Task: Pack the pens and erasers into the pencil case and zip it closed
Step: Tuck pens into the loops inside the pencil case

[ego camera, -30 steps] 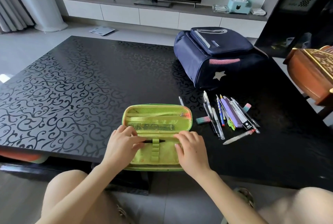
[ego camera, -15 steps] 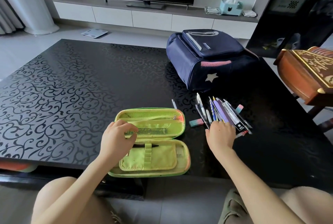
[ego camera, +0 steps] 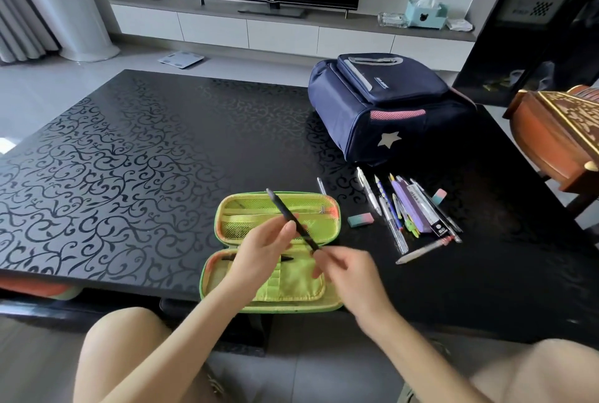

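The green pencil case (ego camera: 330, 211) lies open at the table's near edge, one dark pen tucked under its elastic loops. Above it I hold a black pen (ego camera: 281, 208) slanted, tip up to the left. My left hand (ego camera: 259, 253) pinches its middle and my right hand (ego camera: 350, 269) grips its lower end. To the right lies a pile of pens (ego camera: 408, 214), with one eraser (ego camera: 359, 219) beside the case and another eraser (ego camera: 439, 196) at the pile's far side.
A navy backpack (ego camera: 382, 107) lies on the black patterned table (ego camera: 129, 159) behind the pens. A carved wooden chair (ego camera: 557, 137) stands at the right edge. A lone pen (ego camera: 321, 185) lies just behind the case. My knees are below the table edge.
My right hand left the pen pile and came back over the case with a black pen. My left hand lifted off the case and took the pen's middle.
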`<move>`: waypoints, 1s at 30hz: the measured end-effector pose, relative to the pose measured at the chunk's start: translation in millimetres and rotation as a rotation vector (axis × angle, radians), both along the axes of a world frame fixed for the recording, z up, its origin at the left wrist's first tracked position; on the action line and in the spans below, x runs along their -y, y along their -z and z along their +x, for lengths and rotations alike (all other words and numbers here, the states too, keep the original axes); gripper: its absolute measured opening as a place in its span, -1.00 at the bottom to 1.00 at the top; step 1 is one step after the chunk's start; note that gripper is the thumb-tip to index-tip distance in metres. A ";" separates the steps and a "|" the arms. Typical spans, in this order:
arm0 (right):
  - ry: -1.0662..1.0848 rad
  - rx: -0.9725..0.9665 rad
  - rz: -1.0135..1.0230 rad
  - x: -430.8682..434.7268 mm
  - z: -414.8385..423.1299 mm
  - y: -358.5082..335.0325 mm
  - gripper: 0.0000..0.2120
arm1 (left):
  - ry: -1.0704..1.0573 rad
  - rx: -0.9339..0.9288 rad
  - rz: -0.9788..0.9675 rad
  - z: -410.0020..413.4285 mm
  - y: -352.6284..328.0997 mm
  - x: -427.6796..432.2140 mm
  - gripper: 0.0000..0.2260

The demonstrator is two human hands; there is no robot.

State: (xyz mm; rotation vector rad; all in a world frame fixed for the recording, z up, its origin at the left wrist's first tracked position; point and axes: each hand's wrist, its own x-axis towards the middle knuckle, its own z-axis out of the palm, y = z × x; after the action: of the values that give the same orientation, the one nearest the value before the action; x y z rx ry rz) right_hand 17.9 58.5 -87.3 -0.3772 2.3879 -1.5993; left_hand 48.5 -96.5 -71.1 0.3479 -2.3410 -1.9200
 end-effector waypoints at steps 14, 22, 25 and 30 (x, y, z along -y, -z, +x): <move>-0.111 -0.848 0.614 -6.4 -4.3 67.5 -0.72 | 0.115 -0.223 -1.097 54.7 44.7 102.6 -0.78; -0.124 -0.807 0.598 -5.3 -3.2 66.8 -0.72 | 0.240 -0.321 -1.247 26.8 56.0 85.5 -0.78; -0.127 -0.796 0.575 -4.4 -3.6 69.4 -0.72 | 0.285 -0.267 -1.232 18.7 53.1 79.7 -0.71; -0.092 -0.730 0.467 -3.8 -4.5 79.6 -0.72 | 0.320 -0.265 -1.029 11.5 53.3 88.8 -0.83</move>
State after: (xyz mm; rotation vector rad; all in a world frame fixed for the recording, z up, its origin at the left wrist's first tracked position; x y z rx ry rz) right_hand 13.3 62.3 -166.9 -1.0937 3.0859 -0.8907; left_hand 60.0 -185.3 -124.4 -0.3609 -2.8767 -0.5373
